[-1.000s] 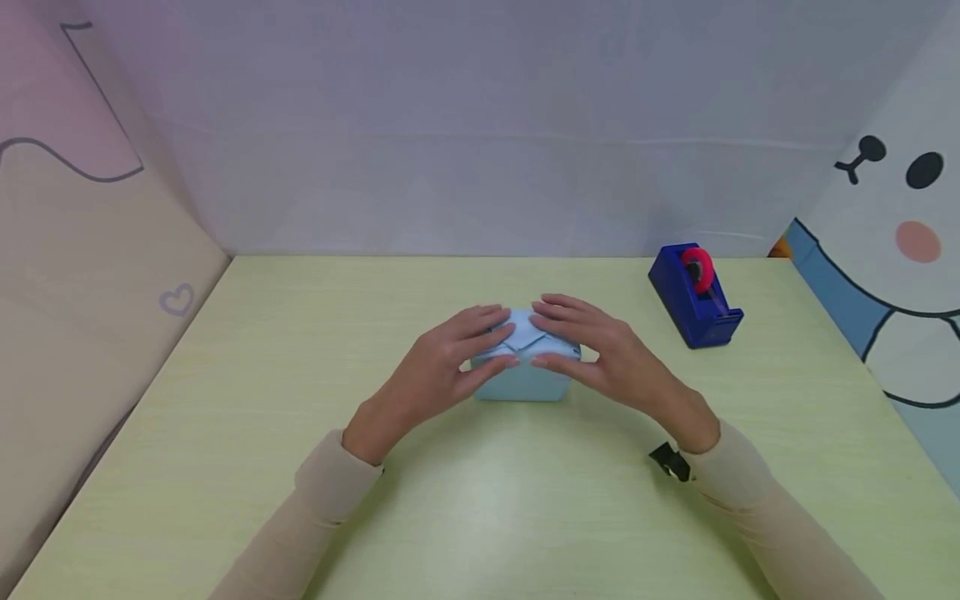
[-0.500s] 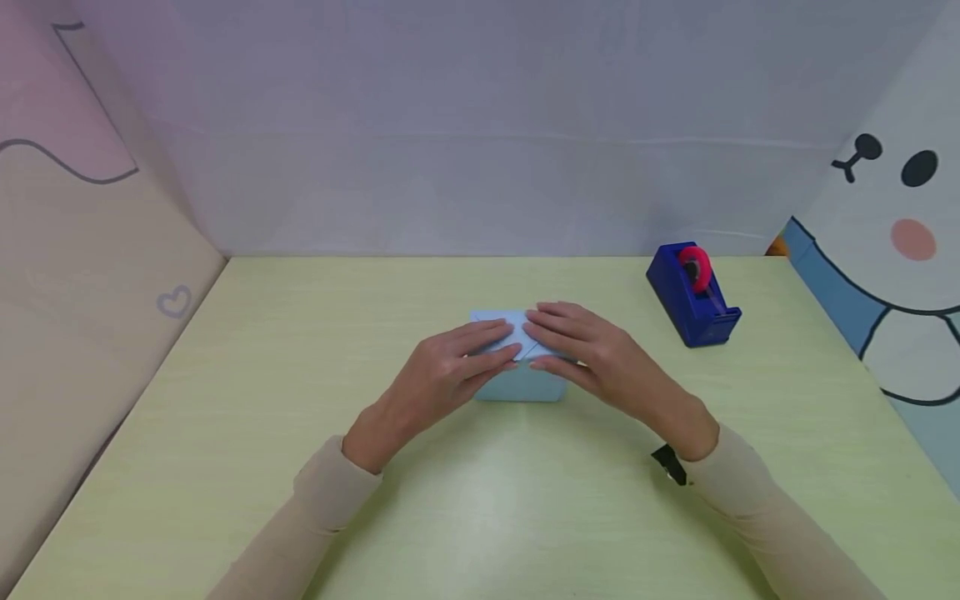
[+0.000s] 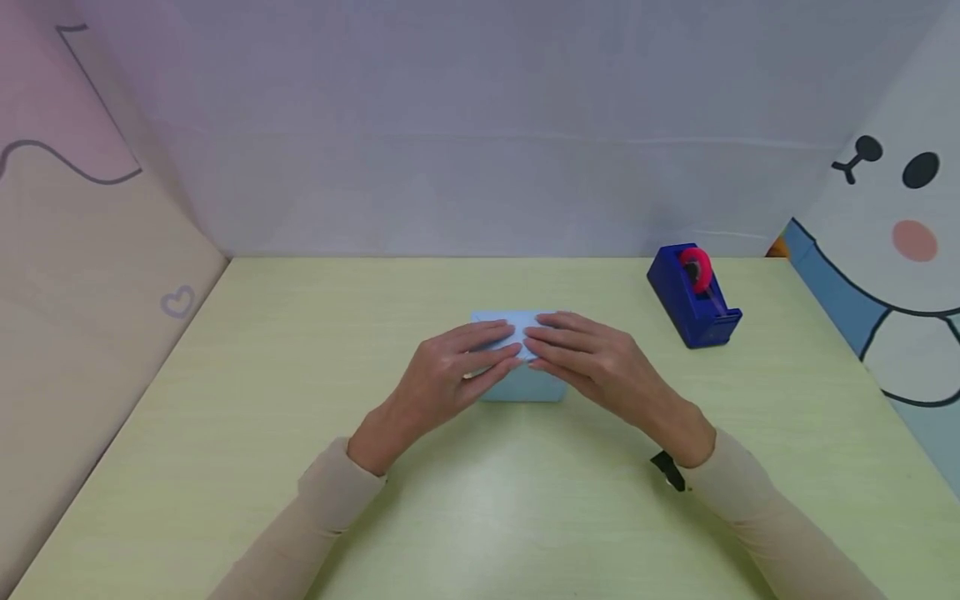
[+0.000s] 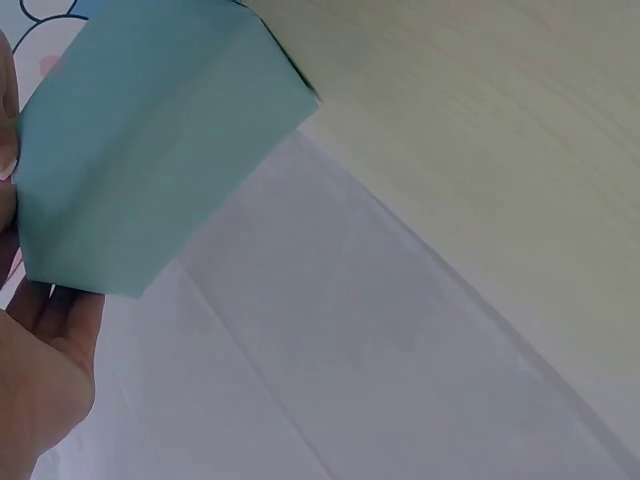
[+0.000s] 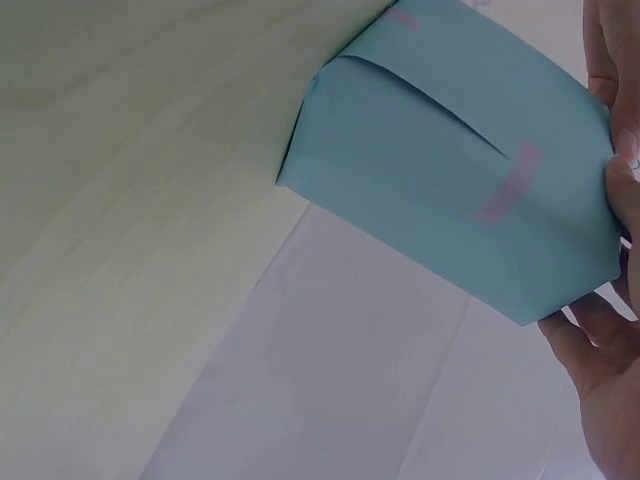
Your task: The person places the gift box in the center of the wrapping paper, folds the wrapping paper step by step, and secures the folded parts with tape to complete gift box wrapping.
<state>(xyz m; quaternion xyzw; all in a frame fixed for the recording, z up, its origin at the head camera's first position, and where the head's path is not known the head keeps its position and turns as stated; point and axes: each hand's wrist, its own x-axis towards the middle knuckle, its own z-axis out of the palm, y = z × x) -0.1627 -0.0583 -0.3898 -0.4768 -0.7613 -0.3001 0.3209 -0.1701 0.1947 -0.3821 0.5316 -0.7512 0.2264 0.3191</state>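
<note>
A box wrapped in light blue paper stands on the table, its folded top partly hidden beneath both hands. My left hand rests its extended fingers on the left part of the top, thumb along the near edge. From the other side my right hand presses the top with nearly straight fingers. The fingertips of the two hands almost meet at the middle. In the right wrist view, pink tape crosses a paper seam on one side of the box; the side in the left wrist view is plain.
A blue tape dispenser with a red-cored roll stands at the back right of the pale wooden table. Light fabric wall rises behind the table, with printed panels at both sides.
The top flaps, slightly raised a second ago, now lie flatter under the fingers. The right hand has shifted a little inward and closer to the person. The box stays in place.
</note>
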